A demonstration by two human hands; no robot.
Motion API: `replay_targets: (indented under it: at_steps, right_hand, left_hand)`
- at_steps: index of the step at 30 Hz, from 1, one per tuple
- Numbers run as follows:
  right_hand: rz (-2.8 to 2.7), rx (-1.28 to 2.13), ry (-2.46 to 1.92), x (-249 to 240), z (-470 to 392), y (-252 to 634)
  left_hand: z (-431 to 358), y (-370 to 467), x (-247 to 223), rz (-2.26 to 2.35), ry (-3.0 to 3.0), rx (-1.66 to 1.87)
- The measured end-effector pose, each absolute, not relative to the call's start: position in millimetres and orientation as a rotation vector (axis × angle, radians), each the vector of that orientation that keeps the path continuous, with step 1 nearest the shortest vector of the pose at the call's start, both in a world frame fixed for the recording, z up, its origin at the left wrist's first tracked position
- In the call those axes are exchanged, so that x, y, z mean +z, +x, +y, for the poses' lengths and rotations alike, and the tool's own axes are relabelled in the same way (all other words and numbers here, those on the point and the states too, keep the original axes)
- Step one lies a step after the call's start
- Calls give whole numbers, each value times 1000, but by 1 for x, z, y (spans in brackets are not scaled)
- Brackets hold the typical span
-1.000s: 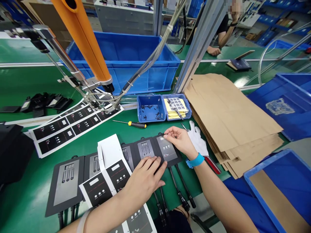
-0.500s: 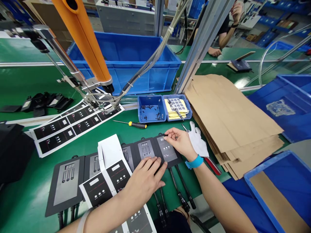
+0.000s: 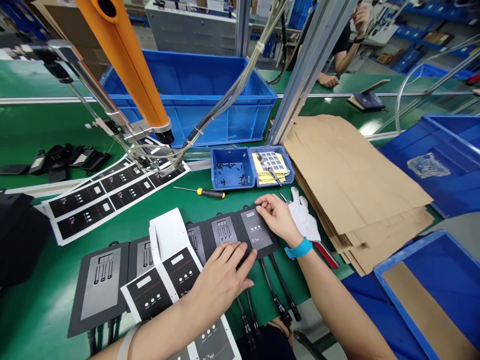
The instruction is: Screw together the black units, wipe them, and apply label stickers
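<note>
Several dark control boxes stand in a row, with cables hanging from their lower edges. The rightmost control box (image 3: 273, 244) bears a dark printed label (image 3: 256, 228) with a small window and white dots. My right hand (image 3: 278, 219), in a blue wristband, has thumb and forefinger pinched at the label's upper right corner. My left hand (image 3: 227, 267) lies open, fingers spread, across the lower part of the boxes, fingertips by the label's lower left corner. A sheet of labels (image 3: 180, 270) runs under my left forearm and partly covers the boxes behind it.
A screwdriver (image 3: 210, 193), a blue tray of screws (image 3: 232, 172) and a white glove (image 3: 302, 216) lie beyond the boxes. Brown paper sheets (image 3: 348, 175) are stacked at right. An orange tool (image 3: 131, 70) hangs over more labels. Another person sits across the bench.
My right thumb and fingers have shifted slightly up and right along the label's top corner. My left hand has stayed in place. The whole view has drifted a little.
</note>
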State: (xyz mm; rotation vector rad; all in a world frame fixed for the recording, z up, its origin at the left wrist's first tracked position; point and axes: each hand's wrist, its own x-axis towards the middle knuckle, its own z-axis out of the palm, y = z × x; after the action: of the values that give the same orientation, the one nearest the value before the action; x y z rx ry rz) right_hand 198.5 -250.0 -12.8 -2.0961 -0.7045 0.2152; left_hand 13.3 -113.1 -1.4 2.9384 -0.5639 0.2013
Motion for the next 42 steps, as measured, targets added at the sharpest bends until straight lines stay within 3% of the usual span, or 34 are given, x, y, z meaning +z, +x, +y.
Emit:
replay_targets:
  at_steps: [9, 20, 26, 31, 35, 42]
  right_hand:
    - [-973, 587, -1996, -4, -278, 202]
    - [-1206, 613, -1985, -4, -287, 202]
    - [-964, 265, -2107, 35, -284, 171]
    - [-1104, 551, -1945, 65, -263, 113]
    - [-1220, 703, -1999, 56, -237, 73]
    - [-1060, 543, -1795, 35, -219, 44]
  left_hand:
    - [-112, 15, 2, -568, 2965, 217]
    - [-99, 16, 18, -610, 2854, 76]
    - [-26, -22, 59, -42, 2888, 85]
    - [8, -63, 54, 326, 2780, -106]
    - [5, -73, 45, 407, 2629, -143]
    - [-17, -87, 62, 234, 2402, 96]
